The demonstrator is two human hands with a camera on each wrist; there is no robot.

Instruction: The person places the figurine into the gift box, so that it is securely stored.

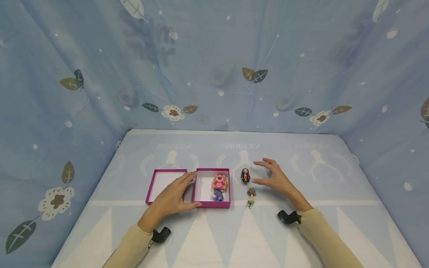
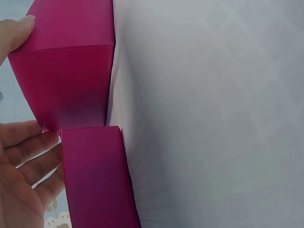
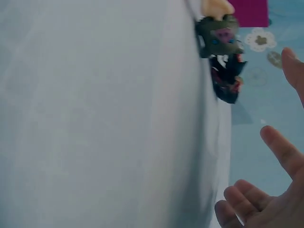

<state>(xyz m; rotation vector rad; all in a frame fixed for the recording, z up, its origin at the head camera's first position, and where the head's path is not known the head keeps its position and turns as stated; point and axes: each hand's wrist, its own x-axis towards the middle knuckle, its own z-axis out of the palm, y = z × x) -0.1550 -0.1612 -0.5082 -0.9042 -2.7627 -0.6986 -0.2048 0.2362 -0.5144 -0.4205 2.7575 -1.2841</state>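
Note:
My left hand (image 1: 171,196) holds the left side of an open magenta box (image 1: 212,204), thumb at the front corner and fingertips near the back one. Inside lie a pink bear figurine (image 1: 219,182) and a blue-purple figurine (image 1: 218,195), with something yellow partly hidden behind the bear. Spread fingers of my right hand (image 1: 275,180) stand just right of a dark-haired figurine in black and red (image 1: 245,176), holding nothing. Nearer me lies a small grey-brown toy head (image 1: 251,191) beside a green and yellow figurine (image 1: 250,201); whether they are joined I cannot tell.
A shallow magenta-rimmed lid (image 1: 151,188) lies left of the box, partly under my left hand in the head view. The table (image 1: 214,238) has a pale patterned cover. Blue patterned curtains (image 1: 214,74) stand at its back and sides.

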